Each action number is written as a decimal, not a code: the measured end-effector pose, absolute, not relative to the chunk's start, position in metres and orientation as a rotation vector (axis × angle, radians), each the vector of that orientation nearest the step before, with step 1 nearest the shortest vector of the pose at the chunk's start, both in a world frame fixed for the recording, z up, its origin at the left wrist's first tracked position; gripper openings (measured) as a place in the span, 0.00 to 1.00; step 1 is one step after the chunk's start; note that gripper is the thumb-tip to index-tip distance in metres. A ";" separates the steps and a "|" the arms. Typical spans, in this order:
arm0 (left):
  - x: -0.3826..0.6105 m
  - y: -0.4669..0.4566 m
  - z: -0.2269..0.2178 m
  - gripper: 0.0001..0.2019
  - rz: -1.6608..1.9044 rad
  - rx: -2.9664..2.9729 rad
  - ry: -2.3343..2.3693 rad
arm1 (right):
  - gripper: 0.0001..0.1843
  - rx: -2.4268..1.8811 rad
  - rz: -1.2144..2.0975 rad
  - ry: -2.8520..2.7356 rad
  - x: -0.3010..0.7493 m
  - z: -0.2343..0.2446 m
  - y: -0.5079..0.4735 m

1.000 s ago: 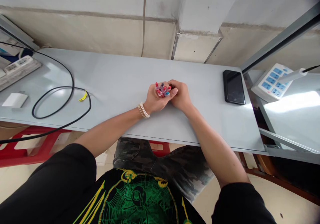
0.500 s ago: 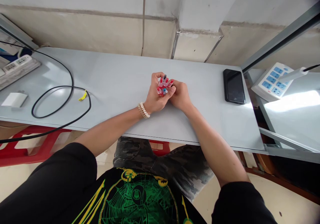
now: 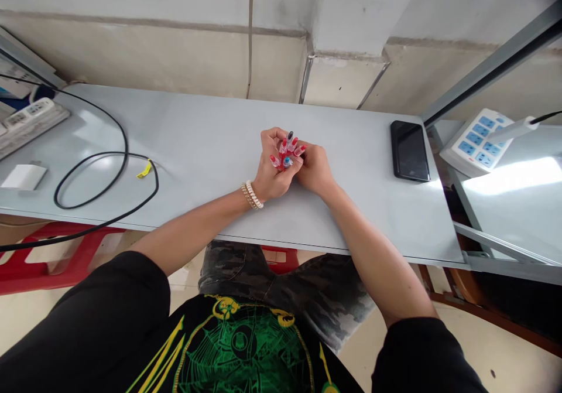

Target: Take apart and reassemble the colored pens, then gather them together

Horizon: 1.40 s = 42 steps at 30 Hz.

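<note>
Both my hands meet at the middle of the grey table (image 3: pixel 211 141). My left hand (image 3: pixel 270 170), with a bead bracelet at the wrist, is closed around a bundle of pens (image 3: pixel 287 150) whose red, blue and dark caps stick up and away from me. My right hand (image 3: pixel 314 170) is closed against the same bundle from the right, its fingers pressed on the pens. The pen barrels are hidden inside my hands.
A black phone (image 3: pixel 410 150) lies face up at the right of the table. A looped black cable (image 3: pixel 109 170) with a yellow tag, a white adapter (image 3: pixel 24 176) and a power strip (image 3: pixel 28 118) sit at the left. Another power strip (image 3: pixel 476 141) lies on the neighbouring surface at the right.
The bundle of pens has tipped up more upright in my hands, and my left fingers have wrapped higher around it. My arms stay where they were.
</note>
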<state>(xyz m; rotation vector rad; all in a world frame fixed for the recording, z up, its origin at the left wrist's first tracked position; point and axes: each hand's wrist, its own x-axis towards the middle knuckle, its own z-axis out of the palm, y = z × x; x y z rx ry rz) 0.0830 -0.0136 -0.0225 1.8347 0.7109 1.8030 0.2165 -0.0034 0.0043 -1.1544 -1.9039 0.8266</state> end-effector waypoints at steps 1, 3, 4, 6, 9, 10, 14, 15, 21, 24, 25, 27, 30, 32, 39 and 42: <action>0.083 -0.013 -0.024 0.21 1.806 1.819 0.716 | 0.11 -1.158 0.827 -1.915 0.216 0.005 -0.004; 0.084 -0.012 -0.027 0.21 1.802 1.797 0.727 | 0.11 -1.166 0.826 -1.927 0.215 0.005 -0.004; 0.084 -0.011 -0.027 0.22 1.798 1.794 0.732 | 0.11 -1.166 0.823 -1.928 0.215 0.006 -0.005; 0.084 -0.011 -0.028 0.22 1.785 1.791 0.751 | 0.11 -1.161 0.817 -1.931 0.215 0.006 -0.005; 0.082 -0.012 -0.026 0.21 1.753 1.796 0.772 | 0.12 -1.164 0.806 -1.937 0.216 0.005 -0.004; 0.082 -0.012 -0.025 0.21 1.745 1.807 0.771 | 0.12 -1.169 0.803 -1.939 0.216 0.005 -0.004; 0.080 -0.015 -0.020 0.19 1.722 1.843 0.811 | 0.12 -1.159 0.780 -1.948 0.216 0.002 -0.003; 0.080 -0.016 -0.019 0.18 1.707 1.839 0.842 | 0.12 -1.155 0.775 -1.952 0.217 0.001 -0.003; 0.077 -0.019 -0.015 0.14 1.587 1.963 1.048 | 0.11 -1.185 0.792 -1.959 0.217 0.000 -0.003; 0.066 -0.015 -0.009 0.12 1.508 2.152 1.107 | 0.13 -1.190 0.797 -1.948 0.215 0.003 -0.005; 0.062 -0.013 -0.005 0.12 1.437 2.219 1.148 | 0.14 -1.189 0.799 -1.946 0.215 0.004 -0.005; 0.052 -0.011 0.006 0.13 1.221 2.341 1.277 | 0.14 -1.201 0.803 -1.936 0.215 0.005 -0.005; 0.042 -0.010 0.023 0.17 0.773 2.475 1.514 | 0.08 -1.246 0.796 -1.920 0.217 0.004 -0.002; 0.040 -0.011 0.031 0.19 0.479 2.522 1.627 | 0.03 -1.272 0.766 -1.915 0.218 0.002 0.000; 0.046 -0.015 0.033 0.21 0.067 2.592 1.732 | 0.35 -1.235 0.761 -1.919 0.222 -0.005 0.003; 0.047 -0.015 0.029 0.25 0.098 2.593 1.713 | 0.36 -1.052 0.762 -2.068 0.226 -0.004 0.003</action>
